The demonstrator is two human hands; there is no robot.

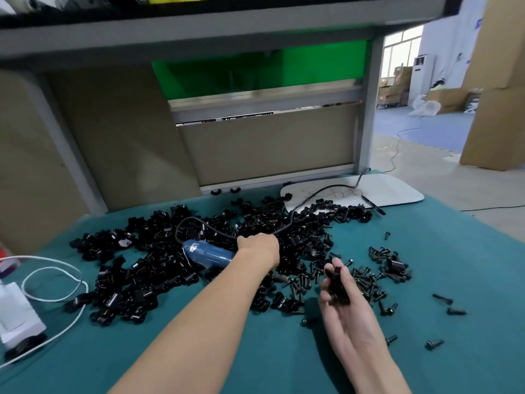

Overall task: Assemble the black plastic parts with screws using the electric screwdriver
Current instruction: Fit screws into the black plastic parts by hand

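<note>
A large heap of black plastic parts [159,263] covers the middle of the teal mat [284,359]. The blue electric screwdriver [207,253] lies on the heap, its black cord [287,223] running off to the back right. My left hand [258,247] reaches across and grips the screwdriver's front end; its fingers are hidden. My right hand [345,305] is held palm up just above the mat and pinches a black plastic part [338,288]. A scatter of black screws [372,277] lies just right of that hand.
A white board [392,189] with a black pen [373,205] lies at the back right. A white adapter [17,319] and a looped white cable [54,282] sit at the left edge. Grey bench uprights and brown panels [255,149] wall off the back.
</note>
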